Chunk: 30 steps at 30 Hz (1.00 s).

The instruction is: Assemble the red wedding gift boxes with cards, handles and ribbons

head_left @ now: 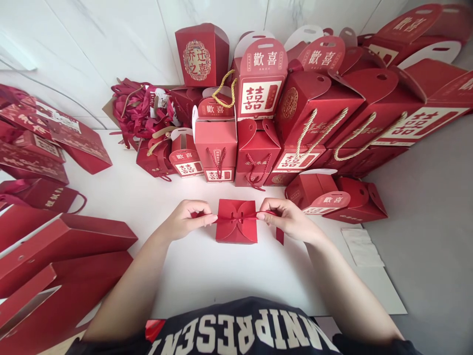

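Observation:
A small red box (236, 232) with curved, petal-like top flaps sits upright on the white table, in front of my body. A red ribbon (250, 216) runs across its top, through the slots at the middle. My left hand (192, 217) pinches one end of the ribbon just left of the box. On the right side, my right hand (283, 217) pinches the other end, and a loose tail of ribbon hangs below its fingers. The ribbon is drawn out sideways between both hands, with what looks like a crossing at the box's centre.
Stacked red gift boxes (260, 93) with rope handles line the back. A heap of dark red ribbons (142, 111) lies back left. Large red bags and boxes (74, 241) crowd the left. White paper (362, 247) lies at the right of the table (236, 276).

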Each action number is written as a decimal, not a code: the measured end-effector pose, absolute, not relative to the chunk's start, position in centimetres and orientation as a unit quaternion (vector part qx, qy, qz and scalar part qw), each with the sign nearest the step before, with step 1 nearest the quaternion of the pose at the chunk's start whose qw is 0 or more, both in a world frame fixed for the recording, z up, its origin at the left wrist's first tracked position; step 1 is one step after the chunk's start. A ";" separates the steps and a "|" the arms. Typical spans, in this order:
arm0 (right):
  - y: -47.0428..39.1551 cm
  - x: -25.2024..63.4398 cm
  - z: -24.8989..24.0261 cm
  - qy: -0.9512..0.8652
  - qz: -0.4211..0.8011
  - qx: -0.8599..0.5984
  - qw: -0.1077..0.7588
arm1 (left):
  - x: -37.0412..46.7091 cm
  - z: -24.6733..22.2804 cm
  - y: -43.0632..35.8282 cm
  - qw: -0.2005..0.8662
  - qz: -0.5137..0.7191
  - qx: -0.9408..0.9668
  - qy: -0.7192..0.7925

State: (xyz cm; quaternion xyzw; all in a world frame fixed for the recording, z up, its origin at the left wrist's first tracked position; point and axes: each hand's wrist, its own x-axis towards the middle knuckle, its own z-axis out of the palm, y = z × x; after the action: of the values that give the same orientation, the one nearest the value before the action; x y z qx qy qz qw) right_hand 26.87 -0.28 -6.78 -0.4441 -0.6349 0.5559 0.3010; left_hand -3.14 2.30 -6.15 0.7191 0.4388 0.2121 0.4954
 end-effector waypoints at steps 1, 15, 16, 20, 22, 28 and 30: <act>-0.3 27.1 -6.8 -0.636 0.554 -0.446 0.299 | -3.2 -6.1 2.4 0.495 0.212 0.718 0.441; 0.4 27.6 -7.9 -0.635 0.565 -0.446 0.280 | -4.1 -5.4 3.1 0.557 0.208 0.739 0.317; 0.4 27.5 -8.0 -0.634 0.570 -0.440 0.281 | -3.8 -5.4 3.2 0.551 0.227 0.745 0.301; 0.5 27.2 -8.4 -0.630 0.585 -0.428 0.278 | -2.1 -5.7 3.9 0.557 0.230 0.765 0.226; 0.6 27.1 -8.5 -0.627 0.594 -0.421 0.277 | -1.4 -5.7 4.3 0.567 0.215 0.767 0.211; 0.8 27.3 -8.2 -0.637 0.612 -0.389 0.261 | 0.2 -5.3 5.0 0.551 0.201 0.759 0.284; 0.9 27.5 -8.0 -0.641 0.610 -0.388 0.258 | 0.6 -5.1 5.1 0.538 0.202 0.761 0.302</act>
State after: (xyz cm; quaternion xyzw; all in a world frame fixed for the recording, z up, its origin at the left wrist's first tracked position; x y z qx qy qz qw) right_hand 27.53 0.93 -7.96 -0.3879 -0.6409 0.6101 0.2579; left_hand 0.55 5.09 -5.15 0.7607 0.3019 0.2025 0.5377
